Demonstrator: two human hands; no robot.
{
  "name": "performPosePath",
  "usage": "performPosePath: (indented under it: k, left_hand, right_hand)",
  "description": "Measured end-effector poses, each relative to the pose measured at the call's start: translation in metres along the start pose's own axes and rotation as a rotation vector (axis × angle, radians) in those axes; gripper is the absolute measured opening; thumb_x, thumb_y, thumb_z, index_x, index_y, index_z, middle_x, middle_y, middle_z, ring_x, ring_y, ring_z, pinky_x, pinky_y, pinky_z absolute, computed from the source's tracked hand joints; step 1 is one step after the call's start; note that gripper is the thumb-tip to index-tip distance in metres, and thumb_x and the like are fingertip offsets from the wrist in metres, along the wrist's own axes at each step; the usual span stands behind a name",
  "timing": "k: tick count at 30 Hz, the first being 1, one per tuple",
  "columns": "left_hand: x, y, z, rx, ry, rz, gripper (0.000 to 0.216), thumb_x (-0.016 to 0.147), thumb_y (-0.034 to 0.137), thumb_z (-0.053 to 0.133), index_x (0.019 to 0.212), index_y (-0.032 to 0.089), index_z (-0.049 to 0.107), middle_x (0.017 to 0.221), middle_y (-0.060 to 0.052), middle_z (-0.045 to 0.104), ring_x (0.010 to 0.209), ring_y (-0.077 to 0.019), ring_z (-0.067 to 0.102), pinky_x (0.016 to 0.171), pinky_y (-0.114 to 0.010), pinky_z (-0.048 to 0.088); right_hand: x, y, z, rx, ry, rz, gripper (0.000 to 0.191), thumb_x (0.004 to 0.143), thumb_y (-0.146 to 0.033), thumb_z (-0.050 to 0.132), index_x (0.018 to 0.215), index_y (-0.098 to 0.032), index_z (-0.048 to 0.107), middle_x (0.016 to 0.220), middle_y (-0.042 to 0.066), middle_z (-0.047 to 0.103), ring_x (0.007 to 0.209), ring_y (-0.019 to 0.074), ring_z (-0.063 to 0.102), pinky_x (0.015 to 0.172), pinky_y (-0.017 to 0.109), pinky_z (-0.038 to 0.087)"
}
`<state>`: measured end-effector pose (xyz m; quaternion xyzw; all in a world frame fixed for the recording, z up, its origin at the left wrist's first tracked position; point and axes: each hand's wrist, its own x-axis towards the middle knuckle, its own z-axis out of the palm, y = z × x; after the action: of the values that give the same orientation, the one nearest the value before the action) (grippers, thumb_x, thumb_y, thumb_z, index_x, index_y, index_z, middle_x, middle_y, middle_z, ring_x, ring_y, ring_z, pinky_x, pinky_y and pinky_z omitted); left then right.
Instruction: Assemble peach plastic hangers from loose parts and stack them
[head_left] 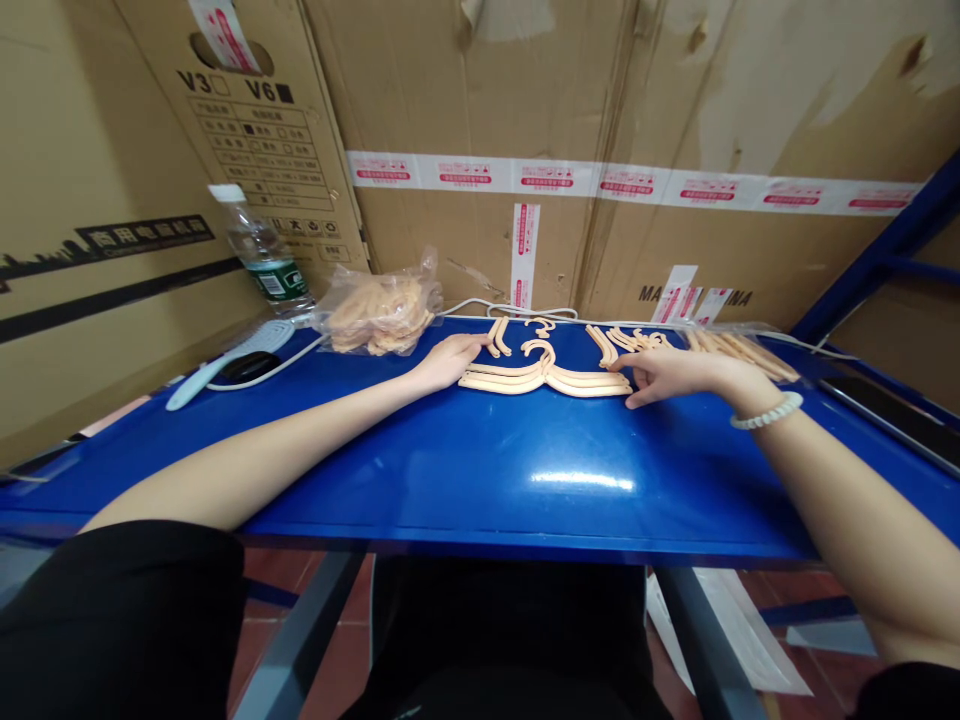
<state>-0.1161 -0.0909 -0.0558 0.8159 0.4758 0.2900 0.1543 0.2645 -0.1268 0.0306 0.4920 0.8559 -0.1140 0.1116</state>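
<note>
A stack of small peach plastic hangers point(546, 377) lies on the blue table point(480, 470) between my hands. My left hand point(447, 358) rests at the stack's left end, fingers stretched out and touching it. My right hand point(671, 375) rests at the right end, fingers spread flat on the table and against the hangers. A white bead bracelet point(766, 413) is on my right wrist. Loose hanger pieces point(517, 335) lie just behind the stack.
A clear bag of peach hangers point(379, 312) sits at the back left, beside a water bottle point(262, 255). More hangers in plastic point(739, 350) lie at the back right. A white cable point(259, 372) and a pale handheld object point(225, 362) lie left. Cardboard boxes point(600, 150) wall the table.
</note>
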Motion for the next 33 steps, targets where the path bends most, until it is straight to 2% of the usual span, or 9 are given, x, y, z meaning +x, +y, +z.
performPosePath:
  k: [3,7,13,16,21,23,25,29,33]
  left_hand:
    - [0.001,-0.006,0.000,-0.048,0.030,-0.007,0.050,0.095,0.021,0.036,0.135,0.018,0.067,0.145,-0.004,0.063,0.138,-0.0231,0.056,0.123,-0.039,0.036]
    - [0.001,-0.010,0.001,-0.122,0.066,-0.017,0.048,0.092,0.013,0.038,0.125,0.019,0.071,0.139,-0.003,0.067,0.134,-0.0212,0.059,0.121,-0.038,0.038]
    - [0.002,-0.012,0.002,-0.261,0.196,-0.022,0.026,0.089,0.016,0.048,0.093,0.017,0.074,0.114,-0.007,0.078,0.115,-0.0242,0.070,0.109,-0.040,0.049]
    - [0.002,-0.011,0.001,-0.260,0.233,-0.050,0.021,0.086,0.019,0.054,0.091,0.018,0.075,0.104,-0.006,0.079,0.104,-0.0249,0.072,0.103,-0.042,0.052]
    - [0.001,-0.011,0.003,-0.273,0.252,-0.038,0.011,0.083,0.023,0.063,0.087,0.018,0.072,0.100,-0.008,0.079,0.098,-0.0249,0.072,0.101,-0.043,0.052]
    - [0.001,-0.012,0.004,-0.321,0.266,-0.025,0.011,0.082,0.024,0.066,0.089,0.017,0.069,0.102,-0.009,0.078,0.099,-0.0244,0.073,0.101,-0.042,0.053]
    - [0.000,-0.011,0.002,-0.323,0.262,0.004,0.011,0.084,0.022,0.064,0.093,0.017,0.067,0.105,-0.009,0.077,0.102,-0.0237,0.073,0.102,-0.042,0.053]
    - [0.000,-0.009,-0.010,-0.068,0.208,0.144,0.023,0.088,0.014,0.055,0.103,0.019,0.072,0.111,-0.007,0.077,0.109,-0.0249,0.069,0.105,-0.046,0.050]
    - [0.004,-0.012,-0.018,0.089,0.114,0.305,0.036,0.090,0.011,0.050,0.116,0.021,0.072,0.122,-0.007,0.074,0.117,-0.0256,0.065,0.109,-0.048,0.048]
  right_hand:
    - [0.001,0.002,0.001,0.016,0.011,-0.005,0.085,0.071,-0.052,0.071,0.144,-0.012,0.056,0.079,0.006,0.072,0.075,0.0310,0.068,0.066,0.033,0.042]
    - [0.001,0.004,0.001,0.014,-0.002,0.012,0.086,0.071,-0.055,0.070,0.145,-0.013,0.055,0.082,0.007,0.072,0.076,0.0304,0.067,0.065,0.033,0.042]
    - [0.002,0.004,0.001,0.011,-0.012,0.023,0.088,0.071,-0.055,0.069,0.146,-0.013,0.053,0.083,0.007,0.072,0.078,0.0297,0.068,0.065,0.033,0.043]
    - [0.001,0.003,0.001,-0.005,-0.005,0.027,0.085,0.071,-0.056,0.070,0.143,-0.014,0.056,0.084,0.007,0.072,0.078,0.0294,0.068,0.065,0.033,0.044]
    - [-0.007,0.000,-0.006,-0.041,0.001,0.070,0.070,0.069,-0.051,0.073,0.128,-0.013,0.066,0.081,0.007,0.072,0.076,0.0287,0.068,0.064,0.033,0.045]
    - [-0.013,-0.004,-0.011,-0.032,0.050,0.061,0.060,0.073,-0.049,0.071,0.122,-0.015,0.070,0.080,0.006,0.072,0.074,0.0276,0.068,0.063,0.033,0.044]
    - [-0.017,-0.010,-0.017,-0.009,0.168,0.031,0.048,0.080,-0.047,0.066,0.116,-0.017,0.073,0.080,0.006,0.072,0.071,0.0256,0.067,0.062,0.032,0.044]
    - [-0.014,-0.026,-0.025,0.062,0.437,-0.071,0.037,0.089,-0.044,0.057,0.107,-0.017,0.074,0.078,0.006,0.072,0.068,0.0225,0.066,0.065,0.033,0.047]
    - [0.014,-0.037,-0.032,0.039,0.492,-0.169,0.029,0.089,-0.035,0.059,0.105,-0.017,0.075,0.079,0.005,0.073,0.070,0.0210,0.067,0.068,0.032,0.048]
